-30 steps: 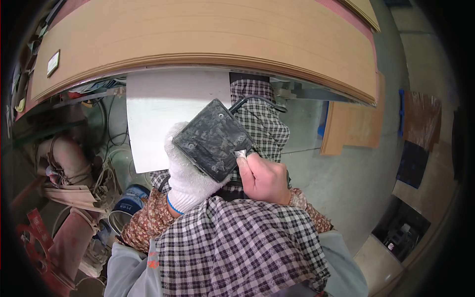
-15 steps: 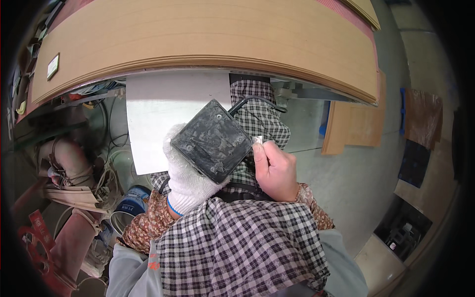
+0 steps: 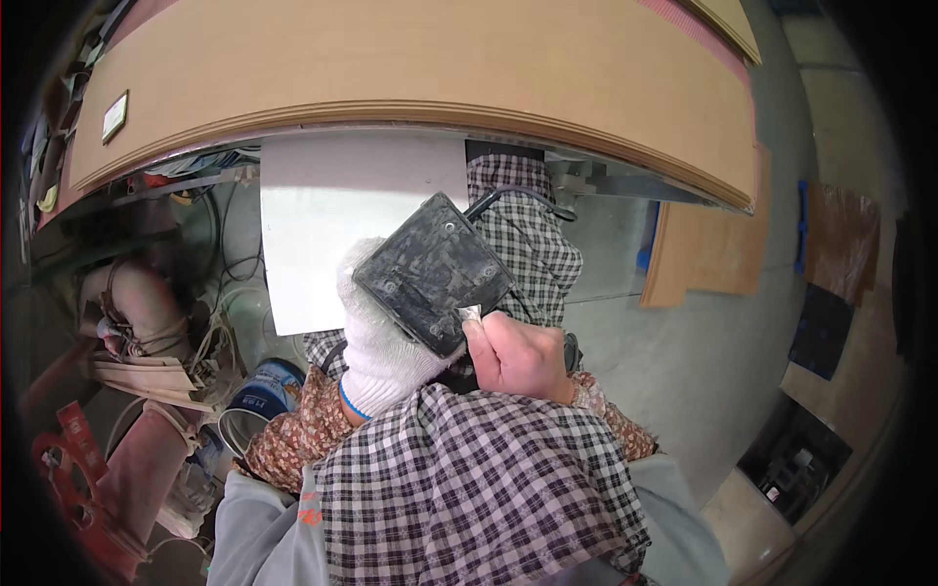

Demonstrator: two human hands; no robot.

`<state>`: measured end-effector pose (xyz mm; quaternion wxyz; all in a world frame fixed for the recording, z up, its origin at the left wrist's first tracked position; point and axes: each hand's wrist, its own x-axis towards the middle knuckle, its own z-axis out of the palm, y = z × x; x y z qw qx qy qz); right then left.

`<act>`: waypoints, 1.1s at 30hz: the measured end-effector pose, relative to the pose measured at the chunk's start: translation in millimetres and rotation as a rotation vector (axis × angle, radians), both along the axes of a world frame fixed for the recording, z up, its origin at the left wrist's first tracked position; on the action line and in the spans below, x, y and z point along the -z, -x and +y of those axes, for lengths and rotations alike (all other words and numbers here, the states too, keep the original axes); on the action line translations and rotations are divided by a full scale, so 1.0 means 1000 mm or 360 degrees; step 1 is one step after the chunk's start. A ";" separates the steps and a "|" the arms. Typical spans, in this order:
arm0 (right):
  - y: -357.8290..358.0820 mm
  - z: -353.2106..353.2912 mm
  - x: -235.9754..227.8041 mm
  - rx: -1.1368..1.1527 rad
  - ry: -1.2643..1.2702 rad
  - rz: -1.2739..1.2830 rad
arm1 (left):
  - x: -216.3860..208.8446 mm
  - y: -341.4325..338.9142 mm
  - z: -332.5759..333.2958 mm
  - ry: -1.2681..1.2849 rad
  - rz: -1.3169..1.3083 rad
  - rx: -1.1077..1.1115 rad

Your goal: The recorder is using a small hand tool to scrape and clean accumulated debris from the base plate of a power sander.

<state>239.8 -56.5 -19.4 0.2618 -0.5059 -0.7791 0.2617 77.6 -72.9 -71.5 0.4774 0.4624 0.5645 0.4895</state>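
One gloved left hand (image 3: 381, 342), its grip hidden, supports a corded square sander (image 3: 445, 256) above the lap (image 3: 537, 278), seemingly keeping its base accessible; the right hand's (image 3: 518, 354) fingers (image 3: 479, 340) pinch a silvery scrap (image 3: 471, 313) at its edge.

Square pad (image 3: 430, 273): matt black face, rubber-like from where I watch, scuffed and smeared with pale powder.
Cable (image 3: 528, 189): smooth black sheath, plastic or rubber; I can't tell.
Left grip (image 3: 371, 342): rough white knitted-cloth glove (image 3: 376, 381).
Right grip (image 3: 518, 356): bare skin.
Pale scrap (image 3: 471, 313): thin, creased, slightly shiny; paper or foil, I can't settle which.
Brown boards (image 3: 410, 59): smooth, matt, wood-like to me.
White panel (image 3: 332, 225): smooth, low sheen.
Apron (image 3: 469, 479): matt checked cloth, wrinkled.
Bucket (image 3: 266, 393): glossy blue side.
Floor (image 3: 674, 391): smooth, hard-looking, grey.
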 end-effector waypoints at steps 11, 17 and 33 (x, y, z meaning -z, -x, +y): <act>-0.011 0.017 -0.012 0.0285 -0.0023 -0.0041 | -0.017 0.007 0.007 0.0212 -0.0115 0.0133; -0.015 0.026 -0.014 0.0183 -0.0101 -0.0098 | -0.008 0.009 0.002 0.0127 0.0027 0.0233; -0.014 0.028 0.000 0.0152 -0.0173 -0.0133 | -0.001 0.007 0.005 -0.0086 0.0236 0.0143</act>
